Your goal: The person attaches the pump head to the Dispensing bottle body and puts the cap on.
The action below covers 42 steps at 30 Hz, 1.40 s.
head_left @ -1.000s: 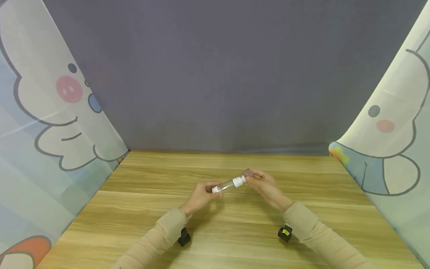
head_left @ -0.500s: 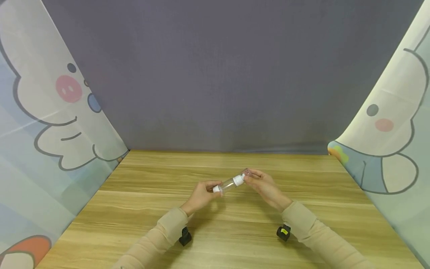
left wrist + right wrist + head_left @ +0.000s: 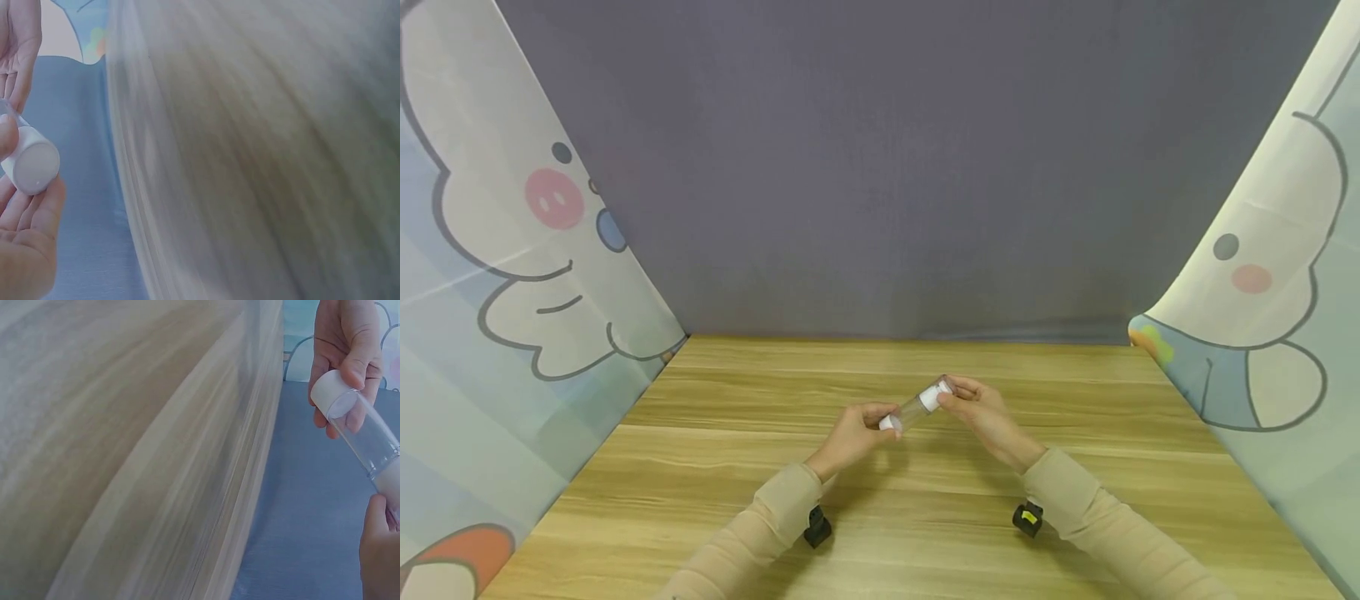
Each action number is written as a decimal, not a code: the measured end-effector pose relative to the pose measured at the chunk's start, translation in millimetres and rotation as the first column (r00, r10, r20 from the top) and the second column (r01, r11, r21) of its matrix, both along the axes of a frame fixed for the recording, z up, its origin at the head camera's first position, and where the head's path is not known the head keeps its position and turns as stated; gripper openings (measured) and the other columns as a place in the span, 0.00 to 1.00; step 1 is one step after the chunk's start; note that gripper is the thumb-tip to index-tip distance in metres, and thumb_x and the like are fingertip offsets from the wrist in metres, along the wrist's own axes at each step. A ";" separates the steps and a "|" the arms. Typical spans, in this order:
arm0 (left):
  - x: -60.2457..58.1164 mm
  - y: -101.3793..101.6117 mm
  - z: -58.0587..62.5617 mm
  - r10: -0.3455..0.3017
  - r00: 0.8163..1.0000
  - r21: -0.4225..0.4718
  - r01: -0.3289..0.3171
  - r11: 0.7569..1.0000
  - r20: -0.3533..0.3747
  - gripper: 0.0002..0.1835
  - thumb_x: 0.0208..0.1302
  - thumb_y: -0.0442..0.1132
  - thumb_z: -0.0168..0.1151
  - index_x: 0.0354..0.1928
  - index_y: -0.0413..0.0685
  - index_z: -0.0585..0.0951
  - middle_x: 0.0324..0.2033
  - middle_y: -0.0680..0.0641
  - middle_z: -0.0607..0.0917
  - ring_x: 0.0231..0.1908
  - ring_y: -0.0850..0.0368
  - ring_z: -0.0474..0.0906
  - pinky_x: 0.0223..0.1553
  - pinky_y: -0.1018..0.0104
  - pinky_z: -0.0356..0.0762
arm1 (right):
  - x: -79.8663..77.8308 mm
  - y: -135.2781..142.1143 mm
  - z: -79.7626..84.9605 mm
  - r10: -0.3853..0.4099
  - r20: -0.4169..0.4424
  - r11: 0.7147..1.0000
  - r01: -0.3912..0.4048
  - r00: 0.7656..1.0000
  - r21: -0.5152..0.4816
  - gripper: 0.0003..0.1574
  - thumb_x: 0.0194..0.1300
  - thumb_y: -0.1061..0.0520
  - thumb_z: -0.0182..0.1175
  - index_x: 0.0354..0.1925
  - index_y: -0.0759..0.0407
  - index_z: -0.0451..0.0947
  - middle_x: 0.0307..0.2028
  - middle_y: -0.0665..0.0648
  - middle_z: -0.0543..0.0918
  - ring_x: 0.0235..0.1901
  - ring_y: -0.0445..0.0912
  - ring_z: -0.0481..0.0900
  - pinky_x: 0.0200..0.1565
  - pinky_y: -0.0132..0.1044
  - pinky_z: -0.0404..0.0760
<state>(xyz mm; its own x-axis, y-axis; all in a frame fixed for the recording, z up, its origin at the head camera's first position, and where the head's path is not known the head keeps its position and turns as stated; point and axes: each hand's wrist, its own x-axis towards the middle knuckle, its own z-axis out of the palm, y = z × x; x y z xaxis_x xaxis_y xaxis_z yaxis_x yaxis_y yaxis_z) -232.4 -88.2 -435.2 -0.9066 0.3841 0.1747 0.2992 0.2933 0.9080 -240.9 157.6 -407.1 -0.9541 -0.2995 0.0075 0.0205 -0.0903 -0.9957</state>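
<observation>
Between both hands, above the table, a slim clear bottle (image 3: 913,411) is held at a slant, its right end higher in the head view. My left hand (image 3: 853,434) grips the white base (image 3: 36,164), thumb on one side and fingers on the other. At the opposite end my right hand (image 3: 988,419) pinches the white collar (image 3: 934,395) and the clear cap over it. The see-through body (image 3: 367,434) shows between the hands in the right wrist view. My right fingers partly hide the cap end.
A wood-grain table (image 3: 737,392) lies beneath the hands. Behind it hangs a grey cloth (image 3: 880,183), with cartoon-printed curtains (image 3: 490,333) at either side. Each wrist carries a small black camera (image 3: 817,527).
The bottle tilts a little more steeply, and its white base face turns toward the view. My right hand has shifted slightly left; both hands keep their hold.
</observation>
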 end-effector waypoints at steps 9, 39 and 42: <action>-3.3 3.6 -0.5 -0.035 0.997 0.024 0.033 0.999 0.065 0.25 0.65 0.33 0.67 0.61 0.27 0.76 0.56 0.31 0.80 0.52 0.40 0.82 0.53 0.56 0.82 | -4.1 -4.7 1.8 -0.077 -0.012 0.997 0.077 0.997 0.006 0.35 0.70 0.64 0.62 0.67 0.79 0.62 0.52 0.58 0.81 0.47 0.39 0.79 0.60 0.39 0.77; -8.5 17.5 -2.8 -0.019 0.988 0.164 -0.006 0.987 0.153 0.23 0.61 0.31 0.70 0.57 0.28 0.79 0.56 0.33 0.81 0.56 0.39 0.79 0.57 0.54 0.79 | -1.0 -12.6 17.6 -0.206 -0.180 0.955 0.238 0.962 0.178 0.27 0.65 0.65 0.66 0.59 0.77 0.74 0.49 0.65 0.85 0.42 0.38 0.82 0.50 0.29 0.81; -9.8 20.3 -5.0 -0.012 0.986 0.173 -0.017 0.985 0.165 0.24 0.61 0.31 0.70 0.57 0.27 0.78 0.56 0.33 0.81 0.57 0.38 0.79 0.58 0.53 0.79 | -1.9 -12.2 18.9 -0.206 -0.193 0.948 0.245 0.959 0.204 0.27 0.65 0.65 0.67 0.59 0.77 0.74 0.50 0.67 0.85 0.44 0.41 0.82 0.50 0.31 0.81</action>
